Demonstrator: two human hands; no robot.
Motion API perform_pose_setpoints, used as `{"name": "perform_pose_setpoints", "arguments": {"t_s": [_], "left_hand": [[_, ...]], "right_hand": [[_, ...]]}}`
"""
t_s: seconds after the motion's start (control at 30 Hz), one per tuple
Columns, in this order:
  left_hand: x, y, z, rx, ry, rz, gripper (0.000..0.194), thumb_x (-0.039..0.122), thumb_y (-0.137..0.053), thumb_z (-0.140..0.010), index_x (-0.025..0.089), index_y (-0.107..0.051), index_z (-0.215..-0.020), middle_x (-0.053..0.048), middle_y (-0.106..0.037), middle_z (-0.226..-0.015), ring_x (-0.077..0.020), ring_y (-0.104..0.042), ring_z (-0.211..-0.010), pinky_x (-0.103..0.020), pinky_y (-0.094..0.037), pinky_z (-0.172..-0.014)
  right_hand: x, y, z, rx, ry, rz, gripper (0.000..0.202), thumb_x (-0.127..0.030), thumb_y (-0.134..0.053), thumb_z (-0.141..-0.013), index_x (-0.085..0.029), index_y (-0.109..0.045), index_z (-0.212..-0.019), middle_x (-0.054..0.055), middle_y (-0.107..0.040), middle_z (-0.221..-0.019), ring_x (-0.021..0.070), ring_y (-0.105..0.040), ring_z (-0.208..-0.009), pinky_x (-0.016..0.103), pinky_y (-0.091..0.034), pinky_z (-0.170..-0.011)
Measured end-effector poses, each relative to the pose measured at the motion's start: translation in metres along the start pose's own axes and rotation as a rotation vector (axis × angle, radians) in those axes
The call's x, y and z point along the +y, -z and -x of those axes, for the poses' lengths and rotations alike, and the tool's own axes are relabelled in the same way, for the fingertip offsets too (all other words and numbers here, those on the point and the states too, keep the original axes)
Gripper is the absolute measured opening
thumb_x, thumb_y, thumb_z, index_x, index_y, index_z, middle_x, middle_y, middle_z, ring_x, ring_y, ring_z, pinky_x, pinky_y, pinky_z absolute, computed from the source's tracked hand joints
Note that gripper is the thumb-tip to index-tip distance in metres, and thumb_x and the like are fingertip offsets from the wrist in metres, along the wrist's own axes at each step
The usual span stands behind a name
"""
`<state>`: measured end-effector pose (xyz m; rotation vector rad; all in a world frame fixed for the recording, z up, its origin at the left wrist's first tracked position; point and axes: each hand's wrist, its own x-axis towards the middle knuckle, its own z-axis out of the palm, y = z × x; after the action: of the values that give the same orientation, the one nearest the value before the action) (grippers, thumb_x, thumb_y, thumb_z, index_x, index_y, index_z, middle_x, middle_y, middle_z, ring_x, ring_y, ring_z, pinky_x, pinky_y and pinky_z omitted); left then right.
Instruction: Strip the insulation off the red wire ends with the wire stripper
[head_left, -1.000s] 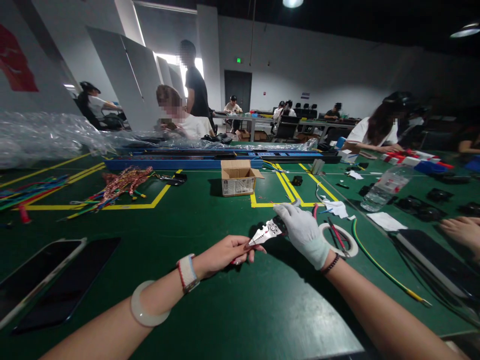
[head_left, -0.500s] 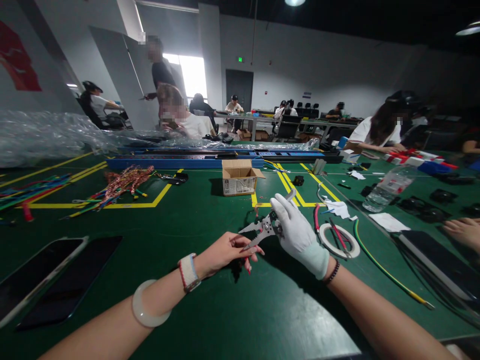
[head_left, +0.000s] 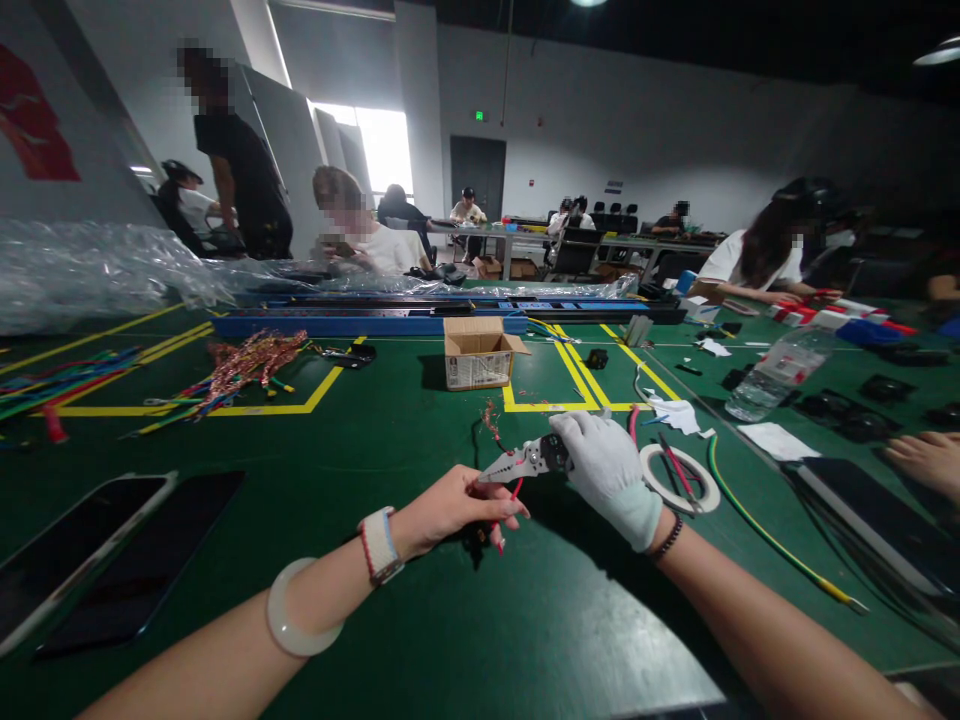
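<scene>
My right hand (head_left: 606, 465), in a white glove, is wrapped round the handles of wire strippers (head_left: 529, 460). Their jaws are closed and point left, the tips reaching my left fingers. A red wire (head_left: 517, 487) runs up to the lower side of the jaws. My bare left hand (head_left: 457, 505) has its fingers curled round this wire below the tool; its far end is hidden by the hand. Just beyond the jaws are frayed copper strands (head_left: 491, 415) and a short dark wire piece. A small dark piece (head_left: 475, 540) shows under my left hand.
Ahead stands an open cardboard box (head_left: 480, 362). Copper scraps (head_left: 251, 365) and coloured wires lie left, with two phones (head_left: 142, 570) nearer. On the right are a white tape ring (head_left: 651, 482), a green-yellow wire (head_left: 757, 545), a water bottle (head_left: 780, 375) and another person's hand (head_left: 926, 465).
The strippers' jaws and handles have gone from spread to closed, with the red wire at them. My right hand has lowered slightly. A standing person in the background moved left.
</scene>
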<state>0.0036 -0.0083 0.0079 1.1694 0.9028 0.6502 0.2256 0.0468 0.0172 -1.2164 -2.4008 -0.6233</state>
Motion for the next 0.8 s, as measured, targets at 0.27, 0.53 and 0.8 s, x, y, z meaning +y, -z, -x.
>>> {"name": "perform_pose_setpoints", "arguments": {"t_s": [0.27,0.53,0.8], "left_hand": [[-0.002,0.004,-0.003,0.057,-0.057,0.041,0.028,0.035,-0.079,-0.069,0.010,-0.073,-0.079,-0.007,-0.072,-0.076,-0.0139,-0.065,-0.062,-0.026,-0.051,-0.060],[0.000,0.007,-0.005,0.201,-0.194,0.055,0.026,0.033,-0.077,-0.072,0.010,-0.075,-0.085,-0.007,-0.072,-0.076,-0.0122,-0.063,-0.061,-0.025,-0.049,-0.063],[0.004,0.009,-0.004,0.355,-0.323,0.121,0.026,0.033,-0.077,-0.073,0.010,-0.075,-0.086,-0.007,-0.072,-0.077,-0.0126,-0.062,-0.062,-0.025,-0.049,-0.063]], "right_hand": [[-0.008,0.006,0.001,-0.101,-0.157,-0.312,0.026,-0.010,-0.052,-0.075,-0.020,-0.058,-0.099,0.004,-0.065,-0.095,0.0172,-0.062,-0.080,0.024,-0.041,-0.065],[0.002,0.012,-0.017,-0.229,-0.194,-0.558,0.026,-0.011,-0.049,-0.071,-0.024,-0.065,-0.088,-0.001,-0.068,-0.087,0.0155,-0.061,-0.080,0.024,-0.042,-0.069],[0.009,0.018,-0.055,-0.455,-0.119,-0.587,0.026,-0.018,-0.054,-0.072,-0.022,-0.068,-0.094,-0.001,-0.069,-0.082,0.0153,-0.062,-0.073,0.023,-0.043,-0.065]]}}
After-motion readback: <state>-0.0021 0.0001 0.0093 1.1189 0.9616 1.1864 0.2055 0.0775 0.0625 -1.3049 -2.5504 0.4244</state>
